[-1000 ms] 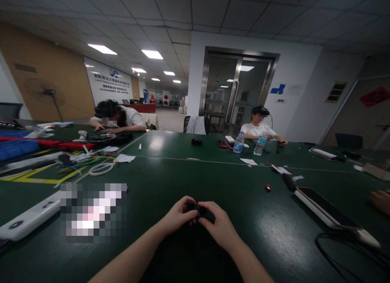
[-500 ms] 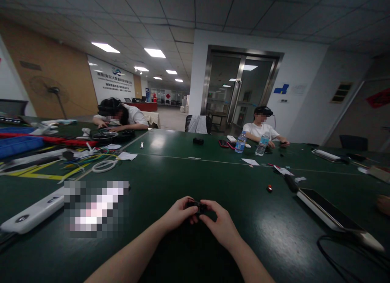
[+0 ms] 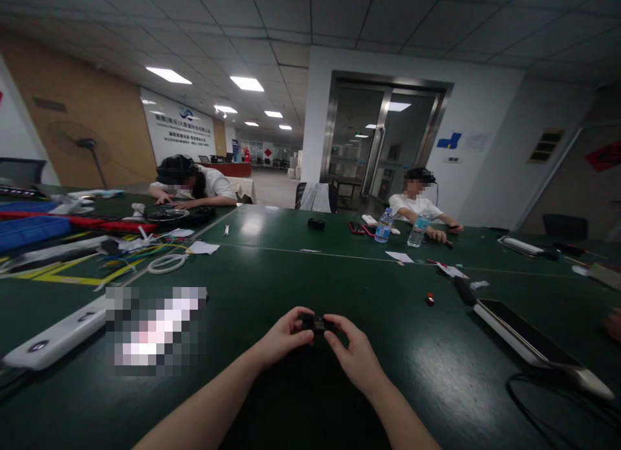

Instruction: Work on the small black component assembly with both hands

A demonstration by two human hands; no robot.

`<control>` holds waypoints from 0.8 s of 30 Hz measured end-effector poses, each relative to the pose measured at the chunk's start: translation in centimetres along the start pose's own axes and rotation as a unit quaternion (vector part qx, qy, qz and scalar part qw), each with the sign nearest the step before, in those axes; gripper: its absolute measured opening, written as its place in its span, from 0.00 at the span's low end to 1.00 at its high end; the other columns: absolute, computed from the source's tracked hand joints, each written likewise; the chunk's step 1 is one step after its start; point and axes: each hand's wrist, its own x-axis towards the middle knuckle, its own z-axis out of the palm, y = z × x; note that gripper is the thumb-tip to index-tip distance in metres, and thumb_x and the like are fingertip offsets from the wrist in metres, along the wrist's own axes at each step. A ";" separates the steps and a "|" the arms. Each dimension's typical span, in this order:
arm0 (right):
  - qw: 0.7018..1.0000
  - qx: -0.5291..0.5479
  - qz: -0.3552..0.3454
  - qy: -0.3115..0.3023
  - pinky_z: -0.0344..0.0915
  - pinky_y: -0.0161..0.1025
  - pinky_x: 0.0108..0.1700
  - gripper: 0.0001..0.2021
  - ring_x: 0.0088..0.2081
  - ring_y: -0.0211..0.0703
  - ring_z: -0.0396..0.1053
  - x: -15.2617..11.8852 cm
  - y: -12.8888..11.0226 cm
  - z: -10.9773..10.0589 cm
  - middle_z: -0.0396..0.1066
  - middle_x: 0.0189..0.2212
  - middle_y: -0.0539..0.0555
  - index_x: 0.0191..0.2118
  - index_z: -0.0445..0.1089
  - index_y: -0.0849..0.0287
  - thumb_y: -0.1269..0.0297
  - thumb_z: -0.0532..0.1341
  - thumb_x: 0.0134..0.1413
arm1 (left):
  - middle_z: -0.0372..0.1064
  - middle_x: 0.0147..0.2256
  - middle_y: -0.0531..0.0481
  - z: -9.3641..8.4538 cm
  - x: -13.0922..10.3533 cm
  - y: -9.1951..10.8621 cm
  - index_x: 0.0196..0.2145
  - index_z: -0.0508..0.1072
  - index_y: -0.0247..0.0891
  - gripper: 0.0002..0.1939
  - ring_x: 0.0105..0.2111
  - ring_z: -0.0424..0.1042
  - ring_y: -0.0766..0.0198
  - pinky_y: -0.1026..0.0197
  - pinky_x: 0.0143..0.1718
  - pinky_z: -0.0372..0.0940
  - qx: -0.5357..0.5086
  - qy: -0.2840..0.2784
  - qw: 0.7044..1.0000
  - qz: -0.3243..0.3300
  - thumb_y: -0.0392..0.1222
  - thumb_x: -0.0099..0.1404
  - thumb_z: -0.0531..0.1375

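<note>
A small black object (image 3: 318, 324), too dark for me to make out its kind, is held between my two hands just above the green table (image 3: 272, 275). My left hand (image 3: 290, 330) pinches its left end between thumb and fingers. The right end sits between the thumb and fingertips of my right hand (image 3: 350, 340). Fingers cover both ends, leaving its middle in sight. Off to the right, a small red and silver piece (image 3: 429, 299) lies on the tabletop, touched by neither hand.
A white device with a dark screen (image 3: 521, 330) and a black cable lie right. At left are a white power-bank-like device (image 3: 63, 333), loose wires and a blue tray (image 3: 33, 233). Bottles (image 3: 383, 226) and a black box (image 3: 316, 224) stand farther back. Two co-workers sit across.
My hands have shifted slightly on the black object and the fingers have spread toward its ends, so more of its middle shows. The co-worker at right has moved an arm.
</note>
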 end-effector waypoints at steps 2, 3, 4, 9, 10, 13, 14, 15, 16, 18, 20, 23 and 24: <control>1.000 0.000 0.001 -0.003 0.62 0.44 0.50 0.15 0.46 0.44 0.65 -0.1 -0.1 0.0 0.68 0.44 0.52 0.47 0.64 0.52 0.63 0.55 0.52 | 0.69 0.33 0.52 0.1 -0.1 0.2 0.44 0.62 0.40 0.19 0.34 0.69 0.64 0.58 0.39 0.61 0.006 0.004 1.000 0.000 0.39 0.55 0.61; 1.000 0.000 0.000 -0.004 0.62 0.44 0.49 0.15 0.46 0.44 0.66 -0.1 -0.1 0.0 0.68 0.44 0.52 0.47 0.64 0.52 0.63 0.56 0.52 | 0.69 0.33 0.52 0.2 -0.1 0.3 0.44 0.62 0.40 0.19 0.34 0.69 0.64 0.58 0.39 0.61 0.006 0.005 1.000 -0.001 0.39 0.55 0.61; 1.000 0.000 0.000 -0.005 0.62 0.44 0.49 0.15 0.46 0.44 0.66 -0.1 -0.2 0.0 0.68 0.43 0.52 0.47 0.64 0.53 0.63 0.56 0.52 | 0.69 0.33 0.52 0.2 -0.1 0.4 0.45 0.61 0.40 0.19 0.34 0.69 0.64 0.58 0.39 0.61 0.006 0.004 1.000 -0.003 0.39 0.55 0.61; 1.000 -0.007 -0.012 0.003 0.62 0.46 0.49 0.15 0.46 0.45 0.65 0.0 -0.6 -0.1 0.67 0.44 0.52 0.46 0.64 0.52 0.65 0.57 0.50 | 0.68 0.33 0.52 0.3 -0.2 0.6 0.45 0.61 0.41 0.21 0.33 0.68 0.64 0.60 0.36 0.60 -0.005 -0.006 1.000 -0.013 0.38 0.54 0.62; 1.000 -0.007 -0.018 0.002 0.62 0.46 0.49 0.15 0.47 0.45 0.65 0.0 -0.6 -0.1 0.67 0.44 0.52 0.46 0.65 0.52 0.65 0.58 0.49 | 0.68 0.34 0.52 0.3 -0.2 0.6 0.45 0.61 0.42 0.21 0.33 0.68 0.65 0.60 0.36 0.59 -0.008 -0.009 1.000 -0.013 0.37 0.53 0.62; 0.999 -0.002 -0.034 0.001 0.61 0.45 0.50 0.15 0.48 0.45 0.64 -0.1 -0.7 -0.2 0.66 0.45 0.52 0.44 0.66 0.51 0.67 0.59 0.48 | 0.68 0.34 0.53 0.3 -0.1 0.5 0.44 0.60 0.42 0.22 0.31 0.68 0.67 0.62 0.34 0.58 -0.015 -0.017 1.000 -0.015 0.37 0.53 0.63; 0.999 -0.001 -0.034 0.002 0.61 0.45 0.50 0.15 0.48 0.44 0.64 -0.1 -0.7 -0.1 0.65 0.45 0.51 0.44 0.66 0.51 0.67 0.60 0.47 | 0.68 0.33 0.53 0.3 -0.1 0.5 0.44 0.60 0.42 0.22 0.30 0.67 0.67 0.63 0.33 0.58 -0.015 -0.018 1.000 -0.017 0.37 0.52 0.63; 0.999 0.000 -0.037 0.003 0.60 0.45 0.51 0.14 0.48 0.44 0.63 -0.1 -0.7 -0.1 0.65 0.45 0.51 0.43 0.67 0.51 0.67 0.60 0.47 | 0.68 0.33 0.54 0.4 -0.1 0.5 0.43 0.60 0.42 0.22 0.30 0.67 0.68 0.63 0.33 0.58 -0.016 -0.019 1.000 -0.017 0.37 0.52 0.64; 0.999 0.001 -0.037 0.003 0.60 0.45 0.51 0.14 0.48 0.44 0.63 -0.1 -0.6 -0.1 0.65 0.45 0.51 0.43 0.67 0.51 0.67 0.60 0.47 | 0.68 0.33 0.54 0.4 -0.1 0.5 0.43 0.60 0.42 0.22 0.30 0.67 0.68 0.63 0.33 0.58 -0.016 -0.021 0.999 -0.019 0.37 0.52 0.64; 0.999 0.001 -0.038 0.004 0.60 0.45 0.52 0.14 0.48 0.43 0.63 -0.1 -0.5 0.0 0.65 0.45 0.52 0.43 0.68 0.50 0.67 0.60 0.47 | 0.68 0.33 0.54 0.3 -0.1 0.5 0.43 0.61 0.42 0.22 0.31 0.68 0.67 0.63 0.33 0.58 -0.019 -0.022 0.999 -0.020 0.37 0.52 0.64; 0.999 -0.001 -0.038 0.005 0.60 0.44 0.52 0.13 0.48 0.43 0.64 0.0 -0.4 0.1 0.65 0.45 0.52 0.42 0.69 0.51 0.67 0.60 0.47 | 0.69 0.35 0.52 0.3 0.0 0.5 0.44 0.61 0.42 0.23 0.33 0.68 0.66 0.62 0.35 0.58 -0.021 -0.024 0.999 -0.018 0.37 0.51 0.64; 0.999 0.001 -0.043 0.010 0.60 0.44 0.52 0.12 0.47 0.43 0.65 0.0 -0.3 0.2 0.66 0.44 0.53 0.40 0.70 0.52 0.67 0.61 0.46 | 0.69 0.38 0.50 0.3 0.0 0.4 0.48 0.60 0.43 0.27 0.35 0.68 0.63 0.60 0.38 0.59 -0.017 -0.030 0.999 -0.014 0.37 0.51 0.64; 0.999 0.003 -0.044 0.010 0.60 0.44 0.52 0.11 0.47 0.43 0.65 0.0 -0.3 0.2 0.66 0.44 0.53 0.39 0.70 0.52 0.67 0.61 0.46 | 0.69 0.38 0.50 0.3 0.1 0.4 0.48 0.61 0.42 0.27 0.36 0.68 0.63 0.59 0.38 0.59 -0.016 -0.032 0.999 -0.014 0.37 0.51 0.64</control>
